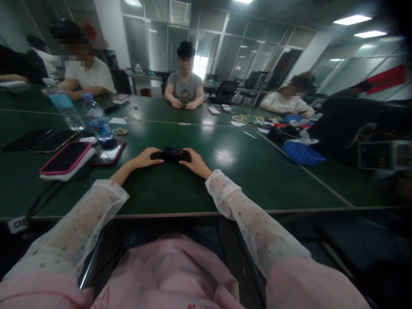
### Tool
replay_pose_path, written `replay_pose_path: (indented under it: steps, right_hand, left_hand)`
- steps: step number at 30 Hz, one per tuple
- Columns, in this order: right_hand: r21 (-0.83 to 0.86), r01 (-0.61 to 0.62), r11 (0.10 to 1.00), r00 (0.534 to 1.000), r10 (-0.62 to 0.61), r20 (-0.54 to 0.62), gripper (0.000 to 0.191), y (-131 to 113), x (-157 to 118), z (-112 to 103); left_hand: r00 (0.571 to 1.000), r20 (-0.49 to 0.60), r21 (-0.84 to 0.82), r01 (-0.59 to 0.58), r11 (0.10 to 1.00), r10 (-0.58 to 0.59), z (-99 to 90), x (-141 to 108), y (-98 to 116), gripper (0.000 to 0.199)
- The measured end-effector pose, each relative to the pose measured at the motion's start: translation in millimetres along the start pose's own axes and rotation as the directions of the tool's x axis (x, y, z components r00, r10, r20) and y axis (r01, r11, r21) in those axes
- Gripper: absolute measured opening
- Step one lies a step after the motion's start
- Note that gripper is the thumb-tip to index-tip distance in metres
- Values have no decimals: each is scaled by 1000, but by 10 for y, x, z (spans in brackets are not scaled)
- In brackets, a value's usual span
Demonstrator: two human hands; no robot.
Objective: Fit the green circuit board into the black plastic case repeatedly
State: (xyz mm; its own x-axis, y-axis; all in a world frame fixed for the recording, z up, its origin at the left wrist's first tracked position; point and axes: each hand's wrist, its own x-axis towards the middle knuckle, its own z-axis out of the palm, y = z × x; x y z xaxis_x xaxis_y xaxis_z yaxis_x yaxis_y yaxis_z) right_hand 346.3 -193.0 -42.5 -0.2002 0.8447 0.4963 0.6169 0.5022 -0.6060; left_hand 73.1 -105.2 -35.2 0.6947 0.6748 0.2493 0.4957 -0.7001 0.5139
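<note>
My left hand (pixel 147 157) and my right hand (pixel 195 162) grip the two ends of a small black device (pixel 173 154), just above or on the green table (pixel 180 189). Its face carries faint pale marks too small to read. The fingers of both hands wrap round its ends, with the thumbs on the near side. Left of my left hand lies a phone with a dark red edge (pixel 112 155). Farther left, a pink-edged phone (pixel 68 158) rests on a white block.
Two water bottles (pixel 97 122) stand at the left, near dark phones (pixel 59 140) and a tape roll (pixel 120 131). Blue baskets (pixel 301 153) and tangled cables (pixel 254 120) lie on the right. A person (pixel 185 88) sits opposite; others sit at both sides.
</note>
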Motion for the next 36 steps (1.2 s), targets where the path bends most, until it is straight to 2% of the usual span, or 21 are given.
replay_pose_path:
  steps: [30, 36]
  right_hand:
    - [75, -61, 995, 998, 63, -17, 50, -24, -3, -13]
    - [158, -61, 986, 997, 67, -34, 50, -9, 14, -8]
  left_hand:
    - [1000, -2, 44, -24, 999, 24, 11, 2, -8, 60]
    - [1000, -14, 33, -16, 999, 16, 17, 0, -3, 60]
